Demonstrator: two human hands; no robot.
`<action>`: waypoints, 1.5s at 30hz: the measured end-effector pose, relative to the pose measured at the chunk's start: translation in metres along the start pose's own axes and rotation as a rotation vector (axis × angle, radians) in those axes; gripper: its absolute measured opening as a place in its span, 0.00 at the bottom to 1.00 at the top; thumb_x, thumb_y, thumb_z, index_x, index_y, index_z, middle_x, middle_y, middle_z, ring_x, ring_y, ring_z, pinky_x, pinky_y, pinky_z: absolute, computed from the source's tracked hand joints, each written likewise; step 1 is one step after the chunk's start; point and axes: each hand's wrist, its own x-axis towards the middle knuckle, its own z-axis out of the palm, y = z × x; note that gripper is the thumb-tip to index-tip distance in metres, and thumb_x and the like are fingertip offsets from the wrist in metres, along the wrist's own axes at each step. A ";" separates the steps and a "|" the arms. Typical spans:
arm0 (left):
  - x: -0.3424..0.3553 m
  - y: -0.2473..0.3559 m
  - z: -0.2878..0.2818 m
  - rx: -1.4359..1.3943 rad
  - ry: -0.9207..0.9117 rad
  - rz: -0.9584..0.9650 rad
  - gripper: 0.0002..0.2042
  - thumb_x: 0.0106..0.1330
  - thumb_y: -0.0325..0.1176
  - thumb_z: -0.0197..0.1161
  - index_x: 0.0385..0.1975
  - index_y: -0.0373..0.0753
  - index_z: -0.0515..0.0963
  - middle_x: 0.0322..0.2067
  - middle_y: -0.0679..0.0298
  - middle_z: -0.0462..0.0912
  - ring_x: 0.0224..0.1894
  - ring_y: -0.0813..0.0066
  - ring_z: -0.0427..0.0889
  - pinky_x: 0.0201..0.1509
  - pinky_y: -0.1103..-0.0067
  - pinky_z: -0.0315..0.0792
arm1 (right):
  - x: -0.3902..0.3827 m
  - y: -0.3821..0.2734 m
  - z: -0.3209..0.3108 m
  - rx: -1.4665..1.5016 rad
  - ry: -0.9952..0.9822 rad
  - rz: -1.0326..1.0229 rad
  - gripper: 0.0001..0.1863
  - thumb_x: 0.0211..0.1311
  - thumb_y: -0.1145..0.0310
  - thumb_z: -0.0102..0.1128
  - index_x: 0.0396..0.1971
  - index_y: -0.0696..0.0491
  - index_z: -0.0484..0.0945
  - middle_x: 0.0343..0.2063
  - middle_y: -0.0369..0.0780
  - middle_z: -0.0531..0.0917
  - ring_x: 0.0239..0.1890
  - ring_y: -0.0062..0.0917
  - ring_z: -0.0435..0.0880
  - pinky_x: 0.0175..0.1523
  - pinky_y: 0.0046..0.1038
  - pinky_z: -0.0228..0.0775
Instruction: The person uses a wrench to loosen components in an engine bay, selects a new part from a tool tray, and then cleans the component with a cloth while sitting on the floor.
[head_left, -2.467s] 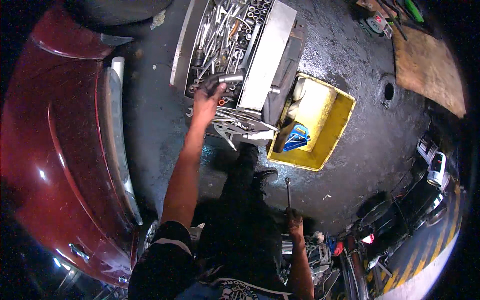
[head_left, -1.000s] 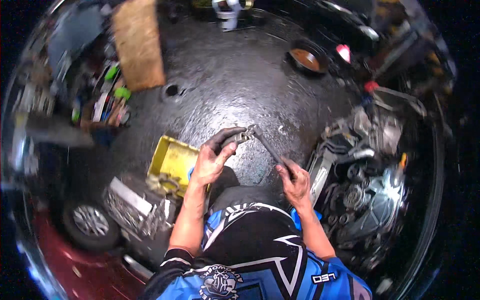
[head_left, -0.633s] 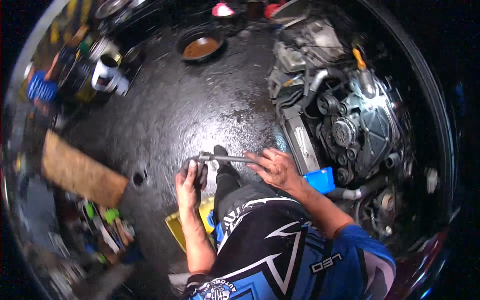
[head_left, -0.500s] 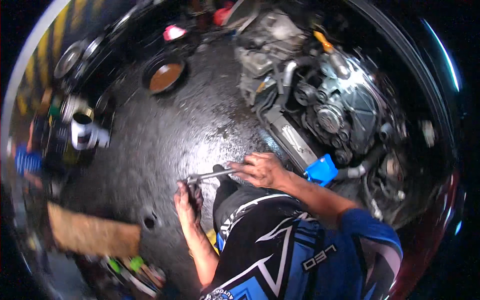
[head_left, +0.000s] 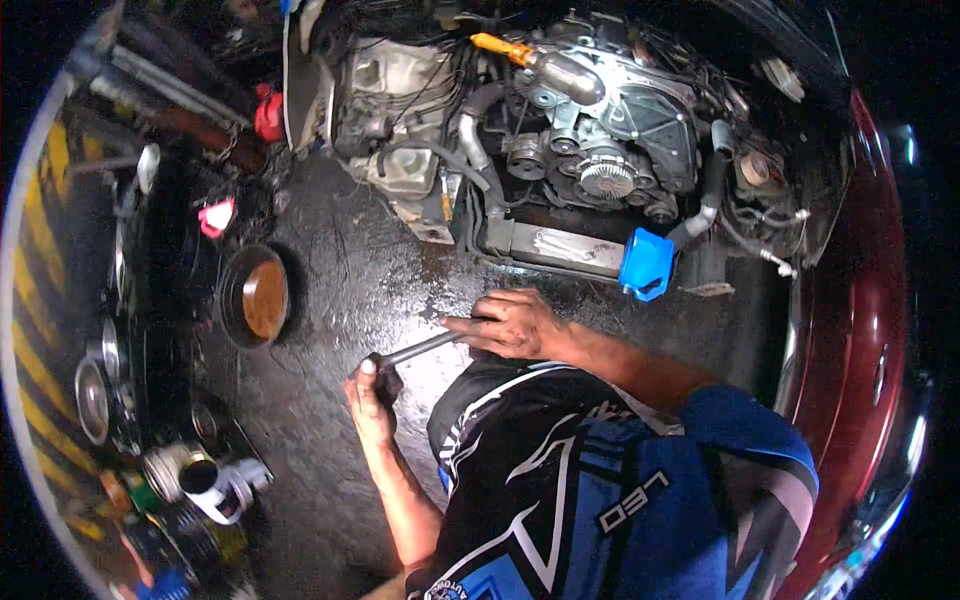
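My left hand (head_left: 370, 410) is closed on the head end of a long dark metal wrench (head_left: 418, 349), with its thumb at that end; any socket there is mostly hidden by the fingers. My right hand (head_left: 510, 325) grips the other end of the handle, fingers curled over it. Both are held low before my body. Beyond them is an exposed engine (head_left: 645, 135) with a pulley (head_left: 605, 177), hoses and a long metal cooler (head_left: 565, 246). A blue plastic part (head_left: 647, 262) sits at the cooler's right end, and an orange-handled cylindrical tool (head_left: 505, 50) lies atop the engine.
A black pan of brown liquid (head_left: 263, 298) rests on the wet dark floor (head_left: 335, 260). Containers (head_left: 225, 490) crowd the lower left, beside black panels and yellow-striped markings (head_left: 45, 380). A red car panel (head_left: 850, 350) runs down the right side; a pink-and-white object (head_left: 218, 216) lies upper left.
My view has swung from the open toolbox round to the engine. My left hand, earlier among the tools holding a cylindrical metal piece, has joined my right hand on the wrench.
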 end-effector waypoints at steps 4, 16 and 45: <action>0.074 0.019 0.000 -0.014 -0.183 -0.063 0.22 0.63 0.55 0.56 0.22 0.41 0.69 0.17 0.70 0.67 0.17 0.80 0.63 0.22 0.81 0.54 | 0.031 0.032 0.001 -0.085 0.021 0.042 0.28 0.58 0.55 0.61 0.60 0.34 0.71 0.24 0.32 0.74 0.26 0.24 0.74 0.31 0.27 0.71; 0.213 0.075 0.074 0.402 -0.464 -0.086 0.21 0.63 0.52 0.60 0.25 0.35 0.73 0.26 0.64 0.73 0.26 0.79 0.70 0.30 0.82 0.67 | 0.060 0.084 0.007 -0.075 0.252 0.446 0.20 0.59 0.59 0.59 0.53 0.39 0.75 0.27 0.37 0.77 0.30 0.32 0.78 0.33 0.35 0.73; 0.367 0.005 0.210 1.257 -2.015 0.090 0.31 0.67 0.56 0.51 0.49 0.28 0.74 0.40 0.38 0.80 0.45 0.41 0.79 0.52 0.63 0.70 | 0.104 0.203 0.135 0.790 2.114 1.452 0.11 0.69 0.61 0.50 0.44 0.51 0.74 0.31 0.37 0.81 0.18 0.19 0.75 0.19 0.22 0.64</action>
